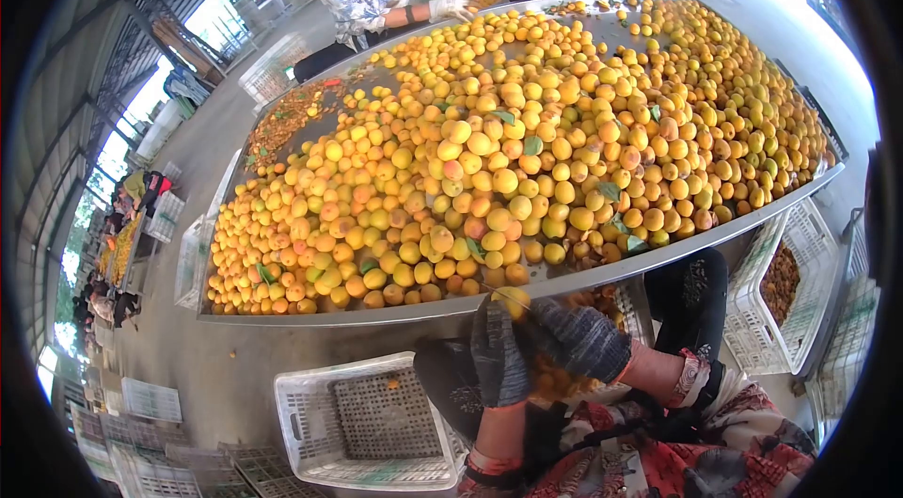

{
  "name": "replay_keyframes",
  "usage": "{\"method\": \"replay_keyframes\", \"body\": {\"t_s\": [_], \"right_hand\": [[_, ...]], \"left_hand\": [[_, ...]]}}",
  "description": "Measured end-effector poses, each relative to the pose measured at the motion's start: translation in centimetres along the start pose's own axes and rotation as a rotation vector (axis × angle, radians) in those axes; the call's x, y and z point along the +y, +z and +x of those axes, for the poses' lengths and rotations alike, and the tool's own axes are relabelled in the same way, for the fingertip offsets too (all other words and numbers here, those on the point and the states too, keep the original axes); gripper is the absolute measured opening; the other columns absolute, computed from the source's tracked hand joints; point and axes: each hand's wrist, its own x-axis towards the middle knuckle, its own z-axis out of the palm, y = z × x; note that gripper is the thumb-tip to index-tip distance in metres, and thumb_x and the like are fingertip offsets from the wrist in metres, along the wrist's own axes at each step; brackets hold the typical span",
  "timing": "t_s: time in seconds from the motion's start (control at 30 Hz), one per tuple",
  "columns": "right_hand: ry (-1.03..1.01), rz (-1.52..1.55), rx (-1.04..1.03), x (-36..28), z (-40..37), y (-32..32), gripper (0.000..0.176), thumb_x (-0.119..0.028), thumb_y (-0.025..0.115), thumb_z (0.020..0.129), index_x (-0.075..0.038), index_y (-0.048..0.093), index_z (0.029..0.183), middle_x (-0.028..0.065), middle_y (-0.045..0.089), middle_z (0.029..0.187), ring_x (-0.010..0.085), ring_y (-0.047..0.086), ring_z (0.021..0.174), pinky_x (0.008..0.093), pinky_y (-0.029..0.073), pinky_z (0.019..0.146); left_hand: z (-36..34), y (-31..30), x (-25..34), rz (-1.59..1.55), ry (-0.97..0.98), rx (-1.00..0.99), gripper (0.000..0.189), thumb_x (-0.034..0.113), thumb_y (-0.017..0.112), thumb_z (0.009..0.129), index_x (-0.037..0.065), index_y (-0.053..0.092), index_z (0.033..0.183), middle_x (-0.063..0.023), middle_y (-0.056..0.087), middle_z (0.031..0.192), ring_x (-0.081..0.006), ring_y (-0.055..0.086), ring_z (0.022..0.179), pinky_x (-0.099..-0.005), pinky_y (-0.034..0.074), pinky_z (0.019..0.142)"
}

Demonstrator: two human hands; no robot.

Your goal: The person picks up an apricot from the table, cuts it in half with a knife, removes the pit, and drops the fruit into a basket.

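My left hand (499, 354), in a dark grey knit glove, is closed with its fingertips on a yellow apricot (511, 300), just below the near rim of the table. Right beside it, my right hand (581, 340), gloved the same way, is curled toward that fruit and somewhat blurred. Whatever its fingers hold is hidden. Beyond both hands, a large heap of apricots (451, 188) with some green leaves covers the metal-rimmed table (451, 308). Under my hands, orange apricot pieces (555, 383) show partly between my legs.
A white plastic crate (306, 460) stands at my lower left with a small orange bit inside. Another crate (752, 300) at right holds brownish pieces. Two people sit across the table; one person's white-gloved hand (453, 8) reaches over the fruit. Stacked crates (150, 399) stand at far left.
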Motion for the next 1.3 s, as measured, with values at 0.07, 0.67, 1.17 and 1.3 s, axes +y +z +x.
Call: {"method": "replay_keyframes", "body": {"t_s": [0.07,0.67,1.17,1.3], "right_hand": [[0.002,0.034,-0.028,-0.7,0.5,-1.1,0.037,-0.02,0.046,0.087,-0.002,0.044,0.119,0.0135,0.058,0.099,0.0215,0.06,0.08,0.0291,0.048,0.065],[0.059,0.467,-0.02,0.3,0.0,0.2,0.04,-0.032,0.04,0.093,-0.009,0.041,0.125,0.0059,0.059,0.1,0.0139,0.057,0.08,0.0258,0.047,0.065],[0.013,0.645,-0.063,-0.6,0.5,-2.1,0.042,-0.024,0.039,0.093,-0.004,0.033,0.13,0.0082,0.042,0.126,0.017,0.047,0.106,0.0257,0.042,0.085],[0.087,0.547,-0.172,-0.6,-0.5,-3.4,0.044,-0.029,0.033,0.094,-0.006,0.031,0.131,0.0098,0.04,0.128,0.02,0.044,0.111,0.03,0.042,0.088]], "left_hand": [[0.0,0.0,0.1,0.055,0.039,-0.024,0.033,0.023,0.049,0.09,-0.003,0.052,0.109,-0.01,0.058,0.1,-0.0149,0.052,0.089,-0.0276,0.042,0.079],[0.0,0.3,0.5,-0.074,-0.28,0.067,0.041,0.035,0.043,0.091,-0.003,0.056,0.102,-0.0075,0.057,0.094,-0.0117,0.051,0.085,-0.0239,0.042,0.075],[-0.5,-0.8,0.2,-0.358,-0.087,-0.112,0.038,0.018,0.06,0.083,-0.003,0.049,0.113,-0.0076,0.057,0.102,-0.0135,0.052,0.092,-0.0255,0.042,0.082],[-0.6,-1.3,1.1,-0.302,-0.123,-0.147,0.041,0.008,0.062,0.08,-0.003,0.047,0.116,-0.0076,0.057,0.102,-0.0133,0.053,0.093,-0.0246,0.043,0.082]]}}
